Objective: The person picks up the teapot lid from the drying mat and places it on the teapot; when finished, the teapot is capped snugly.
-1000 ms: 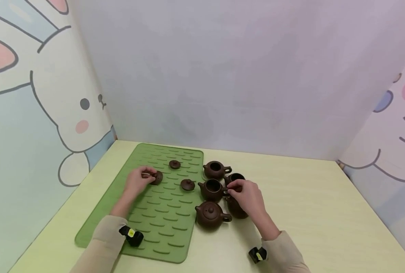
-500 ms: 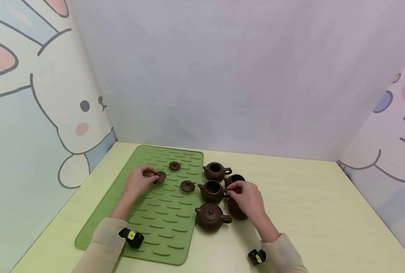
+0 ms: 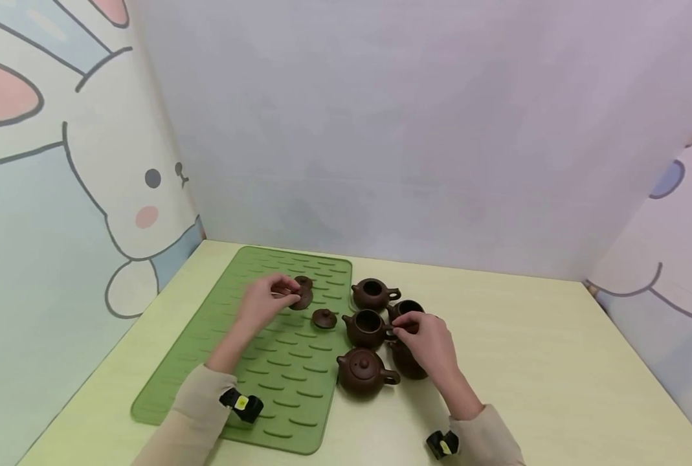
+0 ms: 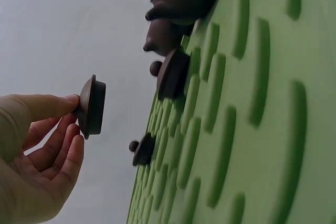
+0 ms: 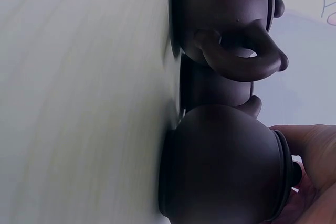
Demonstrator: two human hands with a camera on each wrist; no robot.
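In the left wrist view, my left hand [image 4: 42, 156] pinches a dark brown teapot lid [image 4: 93, 107] by its knob, its disc tilted on edge and raised off the green mat [image 3: 246, 362]. Another lid [image 3: 324, 318] and a smaller lid [image 3: 303, 281] lie on the mat. My right hand [image 3: 430, 340] reaches over a lidded teapot [image 5: 220, 166], thumb and fingertips at the handle of the uncovered middle teapot [image 3: 365, 329]. The lidded teapot hides these fingertips in the right wrist view.
A lidded teapot [image 3: 361, 373] stands in front, its handle to the right. Uncovered teapots stand at the back [image 3: 371, 293] and back right [image 3: 408, 308], close together beside the mat's right edge. Printed walls [image 3: 380, 129] enclose the pale yellow table [image 3: 526, 362].
My left hand has moved right across the mat with the lid, which now overlaps the small lid in the head view. My right hand has stayed at the teapots.
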